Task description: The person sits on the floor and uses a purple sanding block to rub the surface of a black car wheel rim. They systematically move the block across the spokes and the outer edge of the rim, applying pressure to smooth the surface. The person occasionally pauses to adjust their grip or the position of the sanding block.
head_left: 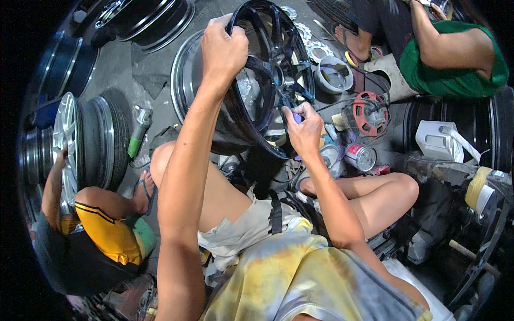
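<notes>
A dark, glossy alloy wheel (pixel 276 32) stands tilted on its edge in front of me, its spokes facing right. High on its near rim, my left hand (pixel 224 47) is closed around the edge. My right hand (pixel 306 128) is at the lower right of the wheel, by the spokes. Its fingers pinch a small purple piece (pixel 297 117), mostly hidden by the fingers; I cannot tell its material. The tip of the piece points toward a spoke. Behind the wheel, a second rim with a polished lip (pixel 179 80) shows in part.
A white bowl of liquid (pixel 319 81) sits right of the wheel, near a red round device (pixel 369 114) with cables. A can (pixel 360 157) stands by my right forearm. Leftward lies a green-and-grey angle grinder (pixel 140 131). Co-workers sit left, beside a silver wheel (pixel 67 128), and upper right.
</notes>
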A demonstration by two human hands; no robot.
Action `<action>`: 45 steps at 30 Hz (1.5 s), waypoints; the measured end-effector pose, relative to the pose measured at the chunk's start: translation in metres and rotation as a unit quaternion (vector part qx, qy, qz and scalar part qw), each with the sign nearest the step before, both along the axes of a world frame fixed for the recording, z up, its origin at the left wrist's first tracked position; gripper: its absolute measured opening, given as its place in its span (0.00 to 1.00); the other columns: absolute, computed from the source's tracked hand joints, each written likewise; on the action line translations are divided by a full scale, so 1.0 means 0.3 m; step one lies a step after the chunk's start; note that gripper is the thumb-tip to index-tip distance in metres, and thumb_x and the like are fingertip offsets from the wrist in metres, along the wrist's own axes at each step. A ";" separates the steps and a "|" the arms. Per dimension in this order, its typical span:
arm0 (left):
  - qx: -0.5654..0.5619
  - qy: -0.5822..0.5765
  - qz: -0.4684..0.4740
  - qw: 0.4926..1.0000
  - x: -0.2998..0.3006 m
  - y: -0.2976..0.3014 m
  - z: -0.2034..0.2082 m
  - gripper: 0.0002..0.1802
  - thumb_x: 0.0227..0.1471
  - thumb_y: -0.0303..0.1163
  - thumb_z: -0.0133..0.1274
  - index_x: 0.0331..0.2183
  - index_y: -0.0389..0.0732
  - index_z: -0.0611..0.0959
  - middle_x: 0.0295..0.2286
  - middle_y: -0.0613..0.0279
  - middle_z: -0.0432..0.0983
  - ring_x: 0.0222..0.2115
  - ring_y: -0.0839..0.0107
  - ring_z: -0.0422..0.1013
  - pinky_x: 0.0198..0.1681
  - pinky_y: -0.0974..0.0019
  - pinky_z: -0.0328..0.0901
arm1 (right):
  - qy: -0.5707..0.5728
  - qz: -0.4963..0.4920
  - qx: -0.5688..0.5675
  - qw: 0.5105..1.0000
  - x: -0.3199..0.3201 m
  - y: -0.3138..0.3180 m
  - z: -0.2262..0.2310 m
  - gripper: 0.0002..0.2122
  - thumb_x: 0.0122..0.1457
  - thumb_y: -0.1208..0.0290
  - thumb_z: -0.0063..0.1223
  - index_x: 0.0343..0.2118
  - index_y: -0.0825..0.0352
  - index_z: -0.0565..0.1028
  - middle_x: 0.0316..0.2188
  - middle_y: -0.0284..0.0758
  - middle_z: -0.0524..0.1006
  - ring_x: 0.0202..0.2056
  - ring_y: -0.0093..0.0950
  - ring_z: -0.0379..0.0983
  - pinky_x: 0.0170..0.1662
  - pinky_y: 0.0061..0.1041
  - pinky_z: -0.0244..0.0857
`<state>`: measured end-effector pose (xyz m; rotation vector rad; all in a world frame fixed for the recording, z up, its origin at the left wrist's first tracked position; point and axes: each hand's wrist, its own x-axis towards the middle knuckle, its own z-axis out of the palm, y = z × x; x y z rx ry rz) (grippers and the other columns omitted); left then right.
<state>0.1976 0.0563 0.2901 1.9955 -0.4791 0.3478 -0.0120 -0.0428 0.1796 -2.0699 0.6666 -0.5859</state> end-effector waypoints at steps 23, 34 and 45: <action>0.033 0.066 -0.017 0.997 0.038 0.055 0.000 0.23 0.52 0.30 0.49 0.49 0.30 0.81 0.48 0.40 0.77 0.50 0.51 0.74 0.56 0.60 0.63 | -0.002 0.025 0.058 0.998 -0.087 0.052 0.018 0.17 0.52 0.67 0.67 0.21 0.71 0.69 0.18 0.43 0.73 0.20 0.38 0.68 0.28 0.35 0.62; 0.056 0.036 -0.010 0.998 0.040 0.054 -0.019 0.25 0.53 0.32 0.52 0.51 0.29 0.80 0.36 0.52 0.78 0.37 0.66 0.72 0.45 0.66 0.65 | 0.037 0.047 0.033 0.998 -0.078 0.040 0.047 0.13 0.53 0.70 0.65 0.24 0.71 0.71 0.20 0.46 0.74 0.24 0.47 0.73 0.30 0.42 0.64; 0.086 0.024 -0.023 0.996 0.060 0.092 -0.014 0.28 0.55 0.35 0.52 0.54 0.29 0.77 0.31 0.56 0.79 0.32 0.73 0.72 0.41 0.70 0.66 | 0.089 0.121 -0.049 0.987 -0.136 -0.239 0.087 0.11 0.58 0.67 0.60 0.41 0.65 0.75 0.27 0.45 0.77 0.29 0.46 0.74 0.33 0.40 0.67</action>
